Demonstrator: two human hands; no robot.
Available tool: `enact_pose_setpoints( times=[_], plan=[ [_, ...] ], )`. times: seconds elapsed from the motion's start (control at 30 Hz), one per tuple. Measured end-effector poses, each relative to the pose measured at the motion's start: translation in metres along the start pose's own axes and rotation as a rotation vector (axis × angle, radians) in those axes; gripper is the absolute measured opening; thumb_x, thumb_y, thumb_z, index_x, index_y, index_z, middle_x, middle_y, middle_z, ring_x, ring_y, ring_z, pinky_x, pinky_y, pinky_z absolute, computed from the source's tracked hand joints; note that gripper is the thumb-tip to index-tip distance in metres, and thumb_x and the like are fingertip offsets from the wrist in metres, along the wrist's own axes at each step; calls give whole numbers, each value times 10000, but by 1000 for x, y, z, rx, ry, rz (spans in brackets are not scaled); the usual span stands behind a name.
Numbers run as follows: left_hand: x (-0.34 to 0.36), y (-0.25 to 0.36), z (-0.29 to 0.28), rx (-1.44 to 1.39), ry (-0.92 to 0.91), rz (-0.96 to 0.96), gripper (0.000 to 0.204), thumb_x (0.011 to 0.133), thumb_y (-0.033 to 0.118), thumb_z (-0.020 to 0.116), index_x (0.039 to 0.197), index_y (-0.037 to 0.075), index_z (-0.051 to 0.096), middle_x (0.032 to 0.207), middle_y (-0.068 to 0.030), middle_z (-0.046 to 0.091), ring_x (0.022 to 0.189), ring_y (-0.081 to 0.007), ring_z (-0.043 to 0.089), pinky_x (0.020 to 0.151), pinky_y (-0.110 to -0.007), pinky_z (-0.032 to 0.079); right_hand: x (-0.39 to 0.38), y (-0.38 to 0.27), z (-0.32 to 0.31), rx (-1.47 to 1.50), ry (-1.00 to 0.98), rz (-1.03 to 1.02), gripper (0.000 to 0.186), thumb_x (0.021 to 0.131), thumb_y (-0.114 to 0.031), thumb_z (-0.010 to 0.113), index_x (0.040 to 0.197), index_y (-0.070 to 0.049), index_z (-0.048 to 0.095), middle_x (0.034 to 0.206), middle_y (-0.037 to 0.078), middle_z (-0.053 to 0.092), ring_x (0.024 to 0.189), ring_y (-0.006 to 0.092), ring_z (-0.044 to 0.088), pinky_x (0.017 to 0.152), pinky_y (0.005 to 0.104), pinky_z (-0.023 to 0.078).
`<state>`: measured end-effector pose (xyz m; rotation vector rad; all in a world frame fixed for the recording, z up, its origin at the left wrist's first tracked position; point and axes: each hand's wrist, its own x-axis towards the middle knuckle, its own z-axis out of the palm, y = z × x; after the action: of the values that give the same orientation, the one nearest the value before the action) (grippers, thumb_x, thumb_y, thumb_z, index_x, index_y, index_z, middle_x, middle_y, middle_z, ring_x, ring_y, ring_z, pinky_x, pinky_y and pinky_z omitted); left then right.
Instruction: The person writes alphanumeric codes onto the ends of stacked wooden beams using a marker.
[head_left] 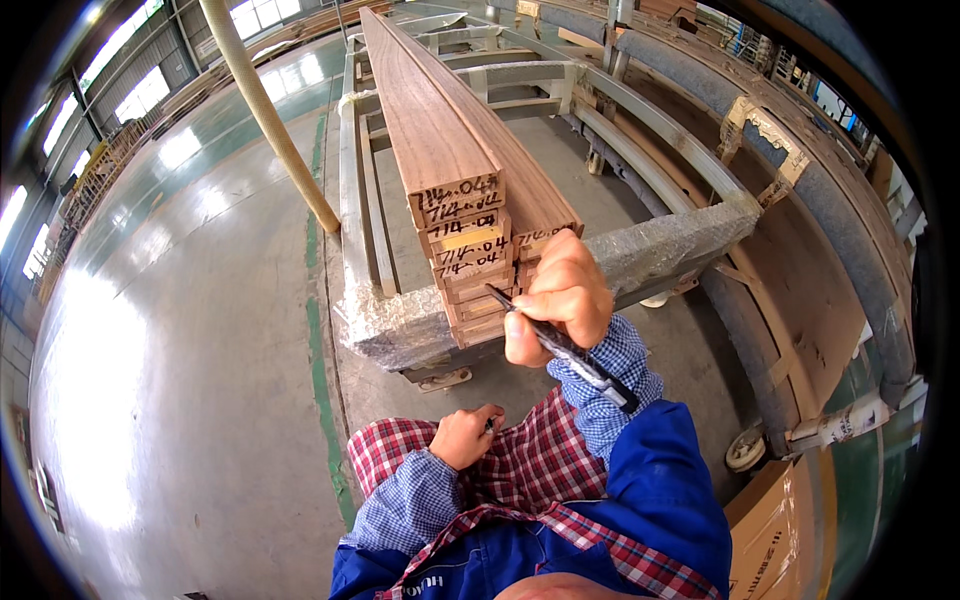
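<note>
My right hand point(565, 300) grips a black marker pen point(580, 362), its tip against or very near the end faces of the stacked wooden boards point(470, 260). Handwritten black marks cover the upper board ends in the left stack, while the lower ends look bare. A second, lower stack point(530, 190) lies alongside on the right, its end partly hidden by my right hand. Over my checked apron, my left hand point(464, 437) rests closed, with a small black cap point(489, 425) showing between its fingers.
The boards lie lengthwise on a metal frame rack point(670, 240) with plastic film around its front bar. A tan hose or pole point(265, 110) slants down on the left. To the right stand a curved padded rack point(830, 190), a caster wheel point(745, 450) and a cardboard box point(770, 530).
</note>
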<state>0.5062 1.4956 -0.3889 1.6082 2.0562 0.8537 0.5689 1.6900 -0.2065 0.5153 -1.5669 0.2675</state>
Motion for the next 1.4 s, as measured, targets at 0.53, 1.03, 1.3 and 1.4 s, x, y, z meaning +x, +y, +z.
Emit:
enact_pose_setpoints(
  times=[0.53,1.03,1.3,1.4],
  plan=[
    [0,1,0,-18,-8,10,172,895,231,618,1001,104,667,769,-193,664,698,-378,650,632,-442,529,2,-4,10,-159,-151,-9,301,656,-106,778,899,-93,602,745,-21,614,645,176,535,610,323,438],
    [0,-2,1,-20,-8,22,173,899,231,611,1004,104,662,793,-193,669,711,-383,647,642,-450,526,4,-4,6,-120,-102,15,225,617,-61,756,777,-93,602,646,-28,560,617,163,539,591,302,431],
    [0,-1,1,-17,-9,27,173,899,230,611,1008,106,663,772,-191,664,683,-372,646,628,-449,523,1,-3,7,-157,-116,-17,238,659,-65,709,852,-66,571,686,6,542,611,189,493,558,320,428],
    [-1,-1,0,-23,-7,26,173,899,231,610,1009,108,663,757,-190,661,679,-370,646,623,-448,522,-1,-3,3,-148,-82,13,244,663,-62,701,867,-65,568,682,5,535,614,190,493,556,327,428]
  ],
)
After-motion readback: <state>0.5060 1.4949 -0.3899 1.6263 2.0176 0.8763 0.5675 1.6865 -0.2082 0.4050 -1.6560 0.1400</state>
